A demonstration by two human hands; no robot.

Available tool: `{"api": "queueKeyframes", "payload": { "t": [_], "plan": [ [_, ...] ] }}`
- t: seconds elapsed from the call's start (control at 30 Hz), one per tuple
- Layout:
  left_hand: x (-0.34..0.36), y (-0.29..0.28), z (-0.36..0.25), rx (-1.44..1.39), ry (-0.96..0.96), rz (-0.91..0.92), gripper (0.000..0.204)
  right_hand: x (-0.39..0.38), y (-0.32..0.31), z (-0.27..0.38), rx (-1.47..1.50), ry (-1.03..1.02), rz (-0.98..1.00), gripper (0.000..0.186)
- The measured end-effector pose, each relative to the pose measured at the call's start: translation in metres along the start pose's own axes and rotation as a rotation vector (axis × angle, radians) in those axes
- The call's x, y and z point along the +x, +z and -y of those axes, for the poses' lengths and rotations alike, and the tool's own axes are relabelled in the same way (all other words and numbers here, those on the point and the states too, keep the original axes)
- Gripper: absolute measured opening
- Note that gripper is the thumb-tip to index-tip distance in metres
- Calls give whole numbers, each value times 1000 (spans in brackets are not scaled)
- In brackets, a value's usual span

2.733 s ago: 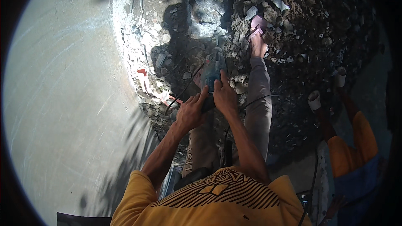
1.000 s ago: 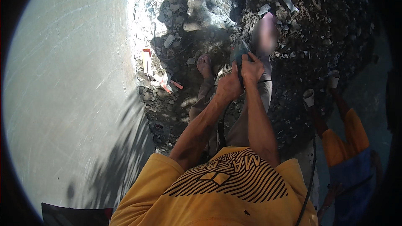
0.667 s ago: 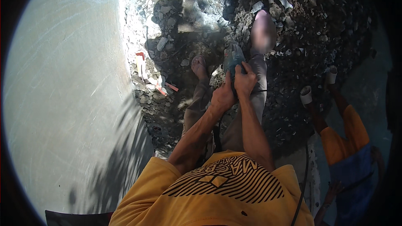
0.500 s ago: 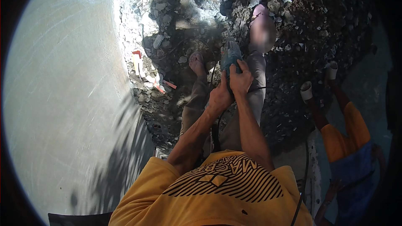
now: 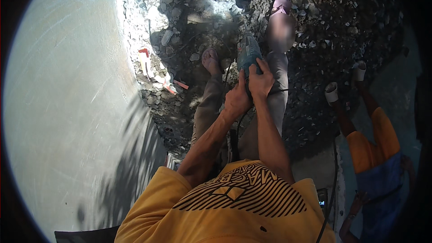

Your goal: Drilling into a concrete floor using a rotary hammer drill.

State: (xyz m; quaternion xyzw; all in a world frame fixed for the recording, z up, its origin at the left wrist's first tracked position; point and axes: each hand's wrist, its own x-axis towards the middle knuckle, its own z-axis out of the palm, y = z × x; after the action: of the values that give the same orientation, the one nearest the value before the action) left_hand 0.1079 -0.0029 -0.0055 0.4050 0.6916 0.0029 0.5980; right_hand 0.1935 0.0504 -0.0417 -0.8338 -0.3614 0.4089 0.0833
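Both hands hold a teal power tool (image 5: 249, 53) with a thin bit pointing away from me into broken concrete and soil (image 5: 238, 31). My left hand (image 5: 238, 96) is closed on the rear of the tool, index finger stretched along its side. Just ahead and to the right, my right hand (image 5: 261, 78) grips the tool's body. A black cord (image 5: 279, 91) runs from near the tool across my right leg. My left foot (image 5: 210, 60) in a sandal stands left of the tool, my right pink sandal (image 5: 281, 3) beside the bit on the right.
A pale, smooth concrete surface (image 5: 67, 108) borders the rubble on the left, near red-and-white scraps (image 5: 145, 60). At the right, another person (image 5: 373, 171) in orange shorts and blue top stands close by in white footwear. A black cable (image 5: 333, 175) runs between us.
Since the oldest frame, the tool and both my hands have moved right and forward, uncovering my left foot. In the last half second the view has shifted slightly, with the grip unchanged.
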Motion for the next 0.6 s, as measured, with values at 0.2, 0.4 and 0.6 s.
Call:
{"api": "queueKeyframes", "payload": {
  "t": [0.2, 0.4, 0.6],
  "plan": [
    [4, -5, -7, -22, -45, 29, 95, 8, 2, 3, -25, -13, 5, 39],
    [8, -6, -12, -47, -56, -2, 102, 12, 2, 15, -43, -46, 19, 40],
    [13, -12, -16, -44, -74, -1, 104, 14, 2, 25, -27, 3, 30, 41]
  ]
}}
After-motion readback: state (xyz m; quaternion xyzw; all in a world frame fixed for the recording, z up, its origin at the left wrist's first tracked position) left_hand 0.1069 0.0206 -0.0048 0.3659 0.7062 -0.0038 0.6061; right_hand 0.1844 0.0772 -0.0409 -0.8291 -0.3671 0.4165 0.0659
